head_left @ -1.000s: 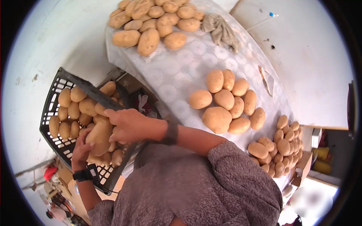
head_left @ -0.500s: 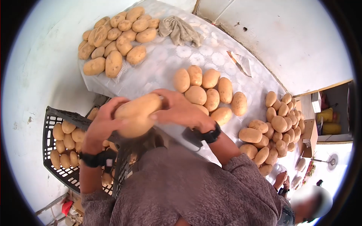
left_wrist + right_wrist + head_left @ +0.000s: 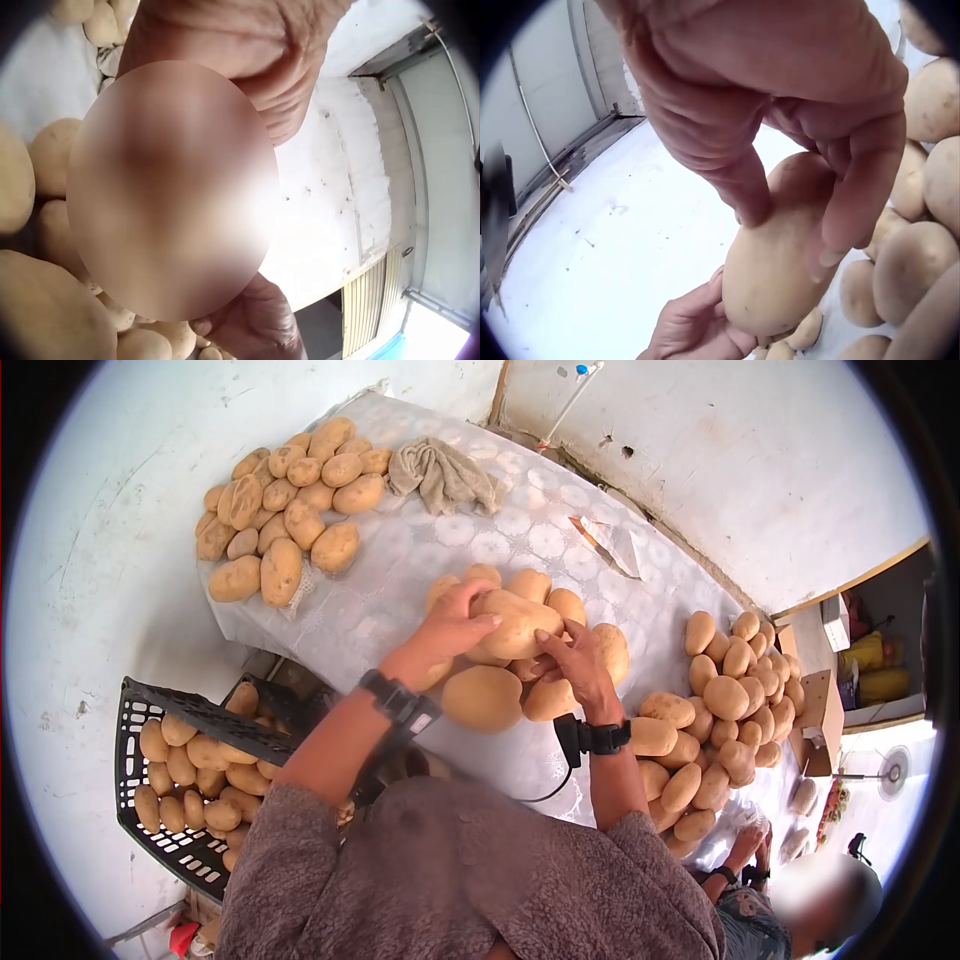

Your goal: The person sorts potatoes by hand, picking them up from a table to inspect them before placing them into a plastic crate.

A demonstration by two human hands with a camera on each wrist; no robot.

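Both hands hold one large potato (image 3: 515, 622) over a cluster of potatoes on the table. My left hand (image 3: 455, 628) grips its left end, with fingers over the far side and the thumb on the near face. At the other end, my right hand (image 3: 585, 668) pinches it between thumb and fingers. The right wrist view shows the potato (image 3: 772, 277) tilted, with the left hand (image 3: 705, 322) at its lower end. A blurred oval hides the grip in the left wrist view. Just below the hands lies another large potato (image 3: 482, 698).
A black crate (image 3: 170, 850) of potatoes stands at lower left. Potato piles lie at the table's far left (image 3: 285, 500) and right (image 3: 735, 700). A grey cloth (image 3: 445, 475) rests on the patterned tablecloth (image 3: 380, 565). Another person's hands (image 3: 745, 845) are at lower right.
Both hands lifted the potato from the crate and carried it right, over the table cluster. The head view has shifted, and another person has come into view at lower right.
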